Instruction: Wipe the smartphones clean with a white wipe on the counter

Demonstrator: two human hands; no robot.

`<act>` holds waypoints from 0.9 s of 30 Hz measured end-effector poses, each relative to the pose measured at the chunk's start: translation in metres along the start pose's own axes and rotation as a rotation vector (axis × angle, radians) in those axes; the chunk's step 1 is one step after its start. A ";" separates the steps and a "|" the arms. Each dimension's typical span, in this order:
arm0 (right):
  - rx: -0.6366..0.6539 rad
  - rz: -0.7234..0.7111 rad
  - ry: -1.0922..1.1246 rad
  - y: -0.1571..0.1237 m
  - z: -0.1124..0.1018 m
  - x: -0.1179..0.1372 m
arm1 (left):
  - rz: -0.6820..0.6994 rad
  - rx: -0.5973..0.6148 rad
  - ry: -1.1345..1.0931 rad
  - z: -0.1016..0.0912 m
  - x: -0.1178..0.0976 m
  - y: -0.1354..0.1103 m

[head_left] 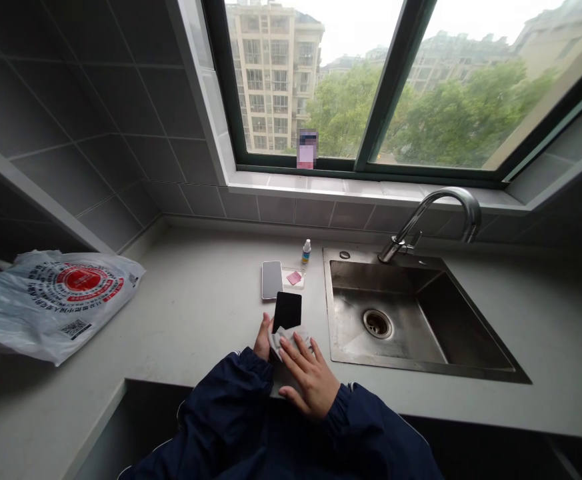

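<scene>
A phone with a dark screen is tilted up in front of me over the counter. My left hand grips it along its left edge, thumb up; the other fingers are hidden. Over the phone's lower part lies a light grey cloth with a zigzag edge. My right hand presses on this cloth, fingers spread and stretched out. Just beyond the phone lies a flat grey device with a pale rim. Beside it a pink square rests on a clear case.
A small white-capped bottle stands behind the case. To the right are a steel sink and its curved faucet. A printed white plastic bag lies on the counter at the left. A window runs along the back.
</scene>
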State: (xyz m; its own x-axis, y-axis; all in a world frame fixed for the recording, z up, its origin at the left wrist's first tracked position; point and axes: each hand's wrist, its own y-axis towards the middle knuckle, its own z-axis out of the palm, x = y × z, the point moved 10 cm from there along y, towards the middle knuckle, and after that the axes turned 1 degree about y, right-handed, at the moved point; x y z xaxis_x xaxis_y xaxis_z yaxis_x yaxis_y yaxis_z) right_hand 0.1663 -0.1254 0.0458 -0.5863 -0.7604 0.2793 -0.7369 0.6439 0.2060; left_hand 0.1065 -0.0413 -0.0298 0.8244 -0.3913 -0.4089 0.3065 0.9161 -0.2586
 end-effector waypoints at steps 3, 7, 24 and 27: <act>0.011 -0.030 0.010 0.012 -0.003 0.003 | -0.049 -0.039 -0.002 -0.004 0.004 -0.003; 0.005 -0.033 0.021 0.051 -0.005 -0.018 | -0.057 -0.100 -0.027 -0.013 0.006 0.000; 0.047 -0.034 0.089 0.015 -0.004 0.004 | -0.010 -0.003 0.010 0.000 -0.006 -0.004; 0.071 -0.049 0.091 -0.003 -0.006 0.012 | -0.026 0.048 0.102 0.008 -0.005 -0.010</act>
State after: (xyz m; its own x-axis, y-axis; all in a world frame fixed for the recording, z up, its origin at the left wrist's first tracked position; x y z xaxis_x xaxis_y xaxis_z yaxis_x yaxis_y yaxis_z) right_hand 0.1636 -0.1357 0.0542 -0.5186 -0.7777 0.3553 -0.7876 0.5962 0.1555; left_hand 0.1035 -0.0475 -0.0180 0.7639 -0.4199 -0.4901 0.3517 0.9076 -0.2294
